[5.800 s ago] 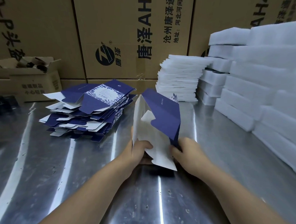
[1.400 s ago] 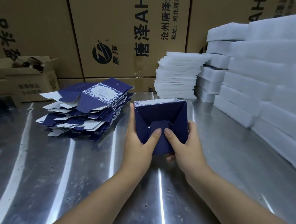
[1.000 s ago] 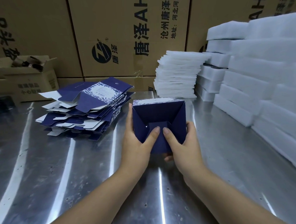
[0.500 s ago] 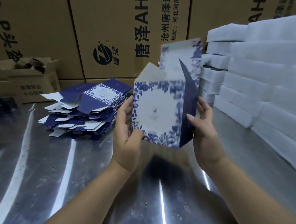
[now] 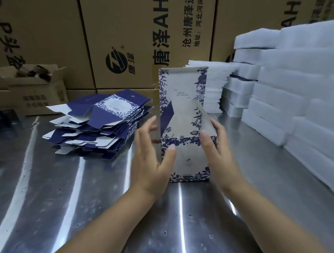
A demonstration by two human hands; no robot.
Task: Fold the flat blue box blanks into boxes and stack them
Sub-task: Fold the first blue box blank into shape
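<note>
A packing workshop: stacked shipping cartons (image 5: 130,37), foam pads (image 5: 295,84), steel table (image 5: 50,200).

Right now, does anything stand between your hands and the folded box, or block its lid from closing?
Nothing visible. The left hand is at the box's left edge; the right hand touches its right side. The lid stands open.
</note>
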